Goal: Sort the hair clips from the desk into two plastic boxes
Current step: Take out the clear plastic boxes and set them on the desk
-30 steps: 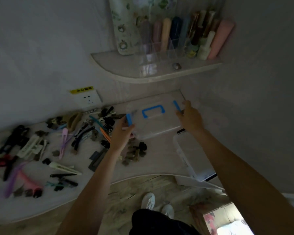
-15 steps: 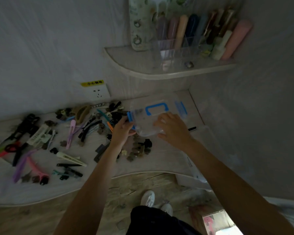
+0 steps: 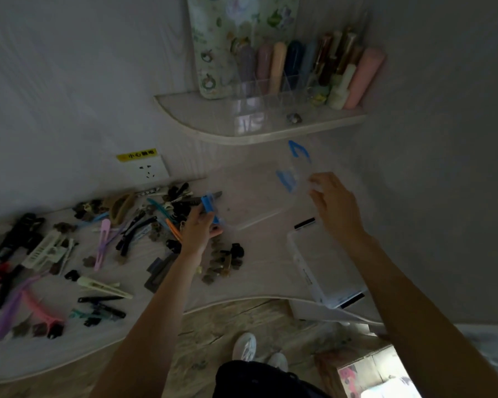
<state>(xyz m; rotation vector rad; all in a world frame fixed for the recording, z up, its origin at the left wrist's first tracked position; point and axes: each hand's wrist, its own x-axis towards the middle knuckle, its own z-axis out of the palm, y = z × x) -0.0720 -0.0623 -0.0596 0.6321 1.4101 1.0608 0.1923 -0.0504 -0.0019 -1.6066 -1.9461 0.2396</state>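
Note:
A clear plastic box [image 3: 253,208] with blue latches sits on the desk near the wall. My left hand [image 3: 199,229] grips its left end at the blue latch [image 3: 209,206]. My right hand [image 3: 332,205] holds the box's clear lid [image 3: 295,170], which has a blue handle and is raised and tilted, blurred by motion. A second clear box [image 3: 325,268] with black latches lies at the desk's right front edge. Many hair clips [image 3: 107,242] in black, pink, purple and brown cover the desk to the left, and a small brown pile [image 3: 222,261] lies just below my left hand.
A curved wall shelf [image 3: 256,126] hangs above the box, carrying a clear organiser and coloured tubes. A wall socket [image 3: 147,169] sits behind the clips. The desk's wavy front edge [image 3: 242,300] runs above the floor and my shoes.
My right hand has swung the lid up and to the right off the box. My left hand stays at the box's left latch.

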